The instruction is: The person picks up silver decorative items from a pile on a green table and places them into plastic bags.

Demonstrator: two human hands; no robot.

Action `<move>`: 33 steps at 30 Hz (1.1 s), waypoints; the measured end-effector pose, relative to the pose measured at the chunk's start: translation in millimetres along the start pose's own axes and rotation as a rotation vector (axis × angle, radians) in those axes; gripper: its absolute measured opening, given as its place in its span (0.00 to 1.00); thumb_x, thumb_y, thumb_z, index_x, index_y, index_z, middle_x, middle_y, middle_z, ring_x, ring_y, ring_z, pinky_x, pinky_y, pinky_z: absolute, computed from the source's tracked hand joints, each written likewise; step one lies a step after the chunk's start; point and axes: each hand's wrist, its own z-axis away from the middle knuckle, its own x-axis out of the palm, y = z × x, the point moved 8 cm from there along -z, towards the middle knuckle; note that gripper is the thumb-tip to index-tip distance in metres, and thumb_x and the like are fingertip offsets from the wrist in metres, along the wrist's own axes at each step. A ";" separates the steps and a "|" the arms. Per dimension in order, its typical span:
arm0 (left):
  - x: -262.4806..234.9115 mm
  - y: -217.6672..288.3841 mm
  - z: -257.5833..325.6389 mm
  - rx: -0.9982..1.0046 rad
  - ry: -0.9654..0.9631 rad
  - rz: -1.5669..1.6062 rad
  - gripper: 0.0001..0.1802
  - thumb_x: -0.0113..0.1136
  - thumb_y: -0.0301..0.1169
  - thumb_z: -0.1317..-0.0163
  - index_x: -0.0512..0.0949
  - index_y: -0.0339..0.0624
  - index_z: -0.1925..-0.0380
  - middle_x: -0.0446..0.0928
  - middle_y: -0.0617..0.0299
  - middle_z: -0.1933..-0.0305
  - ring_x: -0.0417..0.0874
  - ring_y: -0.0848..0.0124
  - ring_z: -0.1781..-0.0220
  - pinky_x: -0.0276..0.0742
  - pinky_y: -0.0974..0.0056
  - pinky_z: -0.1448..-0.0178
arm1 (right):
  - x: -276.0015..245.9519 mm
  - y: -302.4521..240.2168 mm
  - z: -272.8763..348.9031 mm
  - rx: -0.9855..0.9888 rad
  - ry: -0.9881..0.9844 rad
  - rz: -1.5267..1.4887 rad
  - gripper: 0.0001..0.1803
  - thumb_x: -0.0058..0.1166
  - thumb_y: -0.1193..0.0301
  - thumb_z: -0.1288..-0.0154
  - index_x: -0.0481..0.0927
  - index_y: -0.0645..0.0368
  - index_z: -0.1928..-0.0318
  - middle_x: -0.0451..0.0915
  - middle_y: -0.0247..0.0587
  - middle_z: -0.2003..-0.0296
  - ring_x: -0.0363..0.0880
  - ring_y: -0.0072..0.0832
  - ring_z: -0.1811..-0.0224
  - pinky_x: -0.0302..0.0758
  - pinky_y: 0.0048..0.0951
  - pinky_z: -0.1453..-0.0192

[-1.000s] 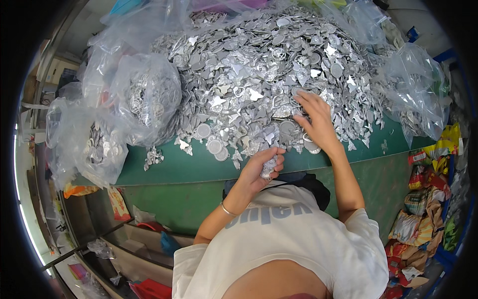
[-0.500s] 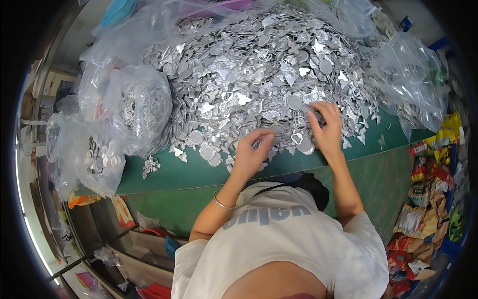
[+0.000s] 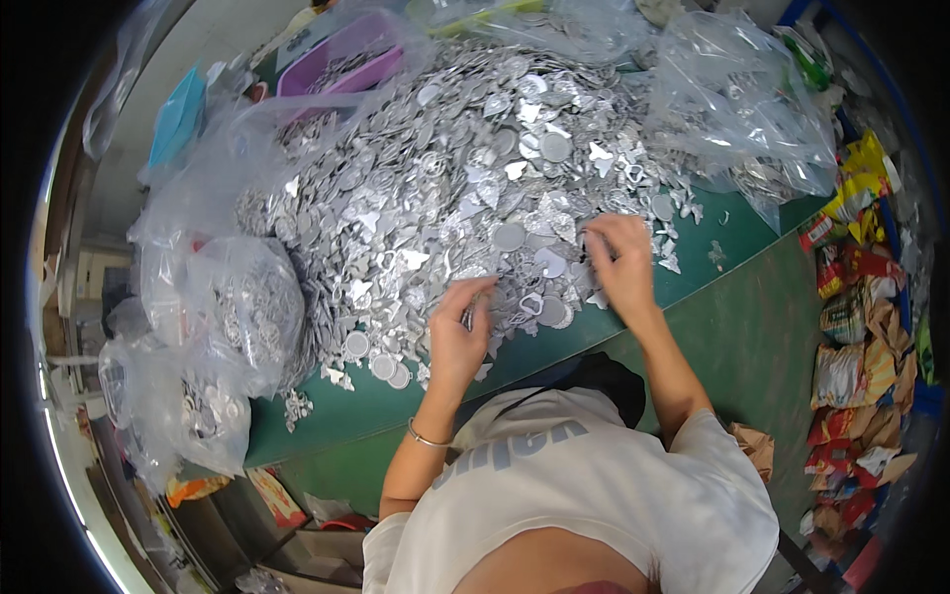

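Left hand (image 3: 460, 332) is curled at the front of a heap of flat, silver-grey metal pieces (image 3: 455, 188) on the green bench (image 3: 327, 414); right hand (image 3: 621, 265) is bent over the same edge. Can't tell if either's pinching anything. Looks like picking-through, so a light pinch next. Two hands, one heap, uncountable pieces.
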 end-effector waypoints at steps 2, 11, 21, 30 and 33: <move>3.2 27.4 -18.5 0.192 -0.007 -0.231 0.13 0.50 0.17 0.46 0.76 0.37 0.61 0.75 0.52 0.59 0.78 0.52 0.62 0.74 0.59 0.61 | -36.2 32.4 -7.9 0.094 0.132 0.139 0.08 0.56 0.76 0.49 0.78 0.61 0.65 0.78 0.40 0.67 0.71 0.39 0.62 0.65 0.36 0.55; 83.1 13.4 -83.7 0.255 -0.223 -0.575 0.13 0.51 0.23 0.46 0.76 0.41 0.59 0.74 0.54 0.51 0.80 0.52 0.66 0.77 0.56 0.64 | -59.9 76.1 -20.9 0.169 0.082 0.170 0.08 0.55 0.76 0.48 0.78 0.62 0.65 0.77 0.43 0.66 0.71 0.41 0.62 0.67 0.36 0.56; 89.7 24.3 -59.9 0.243 -0.402 -0.589 0.15 0.52 0.20 0.51 0.78 0.41 0.61 0.74 0.52 0.49 0.81 0.53 0.64 0.78 0.56 0.62 | 47.9 19.5 -43.9 -0.046 -0.135 0.279 0.08 0.58 0.68 0.49 0.80 0.60 0.73 0.73 0.39 0.70 0.68 0.36 0.61 0.60 0.36 0.59; 69.0 19.2 -55.8 0.185 -0.160 -0.128 0.13 0.52 0.21 0.45 0.76 0.40 0.59 0.77 0.55 0.61 0.78 0.60 0.71 0.75 0.63 0.69 | 39.3 11.3 -51.0 -0.013 -0.174 0.078 0.08 0.63 0.68 0.53 0.79 0.57 0.75 0.73 0.36 0.73 0.67 0.34 0.62 0.57 0.36 0.56; 68.0 -4.6 -49.0 -0.282 -0.260 0.328 0.13 0.51 0.23 0.42 0.74 0.37 0.55 0.78 0.59 0.62 0.75 0.72 0.75 0.71 0.71 0.74 | 16.1 3.3 -45.1 -0.070 -0.058 -0.024 0.06 0.62 0.72 0.53 0.78 0.58 0.75 0.73 0.34 0.72 0.69 0.33 0.64 0.59 0.34 0.58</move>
